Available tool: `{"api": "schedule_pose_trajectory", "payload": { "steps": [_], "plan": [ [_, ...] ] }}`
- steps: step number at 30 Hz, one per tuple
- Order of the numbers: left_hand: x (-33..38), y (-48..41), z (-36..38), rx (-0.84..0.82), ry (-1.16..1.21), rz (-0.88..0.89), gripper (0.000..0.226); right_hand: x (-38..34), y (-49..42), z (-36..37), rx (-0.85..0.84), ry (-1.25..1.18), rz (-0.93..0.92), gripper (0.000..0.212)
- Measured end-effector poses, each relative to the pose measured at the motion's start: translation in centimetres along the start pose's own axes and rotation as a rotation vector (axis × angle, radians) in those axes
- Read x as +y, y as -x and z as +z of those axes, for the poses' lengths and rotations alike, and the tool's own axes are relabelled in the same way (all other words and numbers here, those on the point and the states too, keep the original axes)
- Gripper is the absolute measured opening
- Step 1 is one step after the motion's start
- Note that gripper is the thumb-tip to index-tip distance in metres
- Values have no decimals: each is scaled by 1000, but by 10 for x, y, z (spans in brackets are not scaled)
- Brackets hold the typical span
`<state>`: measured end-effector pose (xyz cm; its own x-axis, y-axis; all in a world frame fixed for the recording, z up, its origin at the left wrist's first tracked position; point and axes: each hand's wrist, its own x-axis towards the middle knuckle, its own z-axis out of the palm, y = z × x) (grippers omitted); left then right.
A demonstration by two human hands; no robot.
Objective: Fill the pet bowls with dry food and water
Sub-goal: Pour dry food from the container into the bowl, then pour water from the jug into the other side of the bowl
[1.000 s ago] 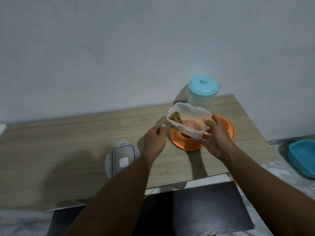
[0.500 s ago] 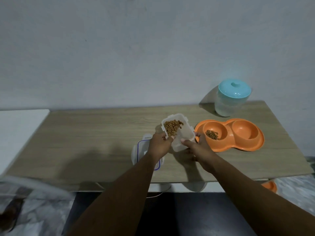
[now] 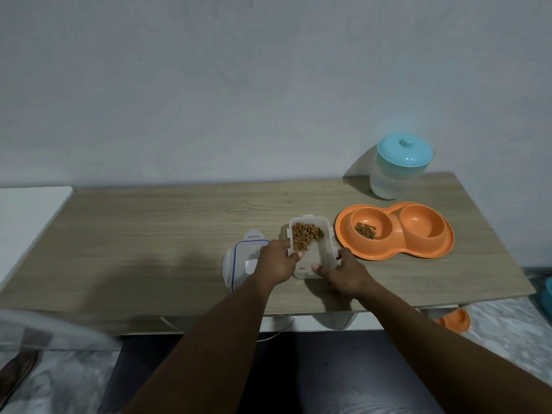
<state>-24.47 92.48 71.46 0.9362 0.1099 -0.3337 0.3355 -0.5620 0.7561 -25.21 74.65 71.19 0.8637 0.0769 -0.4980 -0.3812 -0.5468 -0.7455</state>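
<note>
A clear plastic food container (image 3: pixel 313 255) with brown kibble in its far half rests on the wooden table (image 3: pixel 149 234). My left hand (image 3: pixel 276 262) grips its left side and my right hand (image 3: pixel 343 271) grips its near right corner. To the right lies an orange double pet bowl (image 3: pixel 394 231); its left well holds a little kibble, its right well is empty. The container's blue-rimmed lid (image 3: pixel 242 261) lies flat just left of my left hand. A water jar with a teal lid (image 3: pixel 400 165) stands behind the bowl.
The table stands against a plain wall. A white surface (image 3: pixel 27 216) adjoins its left end. On the floor at the right lie another orange bowl (image 3: pixel 455 319) and a blue tub (image 3: pixel 548 297). A dark mat (image 3: pixel 298 369) lies under my arms.
The container was held tilted above the orange bowl a second ago; it has since come left and down to the table, level, with both hands on it. The bowl's left well now shows kibble.
</note>
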Motion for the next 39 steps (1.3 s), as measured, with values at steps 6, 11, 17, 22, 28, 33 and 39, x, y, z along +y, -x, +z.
{"api": "schedule_pose_trajectory", "payload": {
  "steps": [6, 11, 17, 22, 28, 33, 39],
  "plan": [
    [1, 1, 1, 41, -50, -4, 31, 1, -4, -2, -13, 50, -9, 73],
    [4, 1, 0, 56, -96, -16, 30, 0, -6, -4, -33, 56, 21, 74],
    [21, -4, -10, 183, -264, 24, 32, -6, 0, -32, 42, 58, -6, 59],
    [53, -11, -9, 252, -329, 53, 34, -14, 5, -84, 161, 72, -89, 42],
    [101, -34, 19, 206, -298, 208, 43, -5, -7, -156, 430, -63, -94, 36],
    [142, -45, 66, 62, -356, 314, 67, 6, -22, -211, 532, -259, -63, 44],
    [164, -61, 131, -119, -674, 413, 118, 14, -64, -260, 441, -438, -66, 53]
  ]
}}
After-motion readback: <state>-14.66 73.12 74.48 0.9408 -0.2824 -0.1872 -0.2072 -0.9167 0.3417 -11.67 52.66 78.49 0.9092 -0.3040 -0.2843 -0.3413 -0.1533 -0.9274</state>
